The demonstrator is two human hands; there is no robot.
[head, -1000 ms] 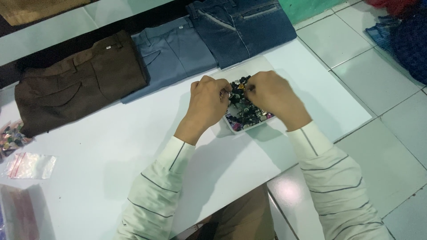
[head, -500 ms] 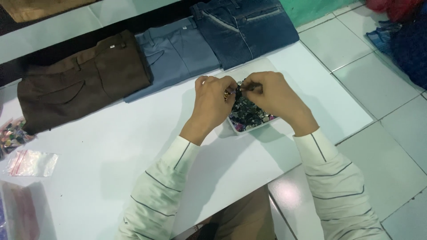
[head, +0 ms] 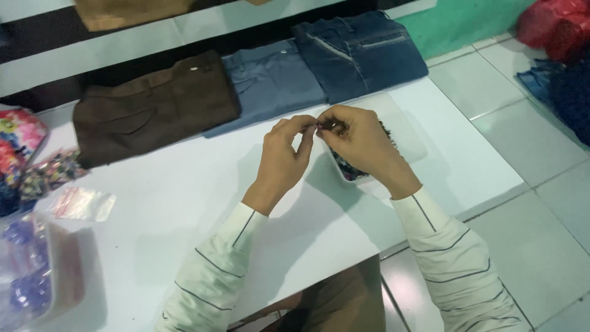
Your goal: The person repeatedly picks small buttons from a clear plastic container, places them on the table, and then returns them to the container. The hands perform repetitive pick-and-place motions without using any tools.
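A white table (head: 184,203) stands on a pale tiled floor (head: 541,203) beside a green wall (head: 467,24)

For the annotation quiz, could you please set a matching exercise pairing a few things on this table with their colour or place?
Things:
1. left folded trousers
2. middle folded trousers
3. right folded jeans
4. small tray

Descriptions:
a. dark blue
b. white, partly under the right hand
c. brown
d. pale grey-blue

Pairs: 1-c, 2-d, 3-a, 4-b
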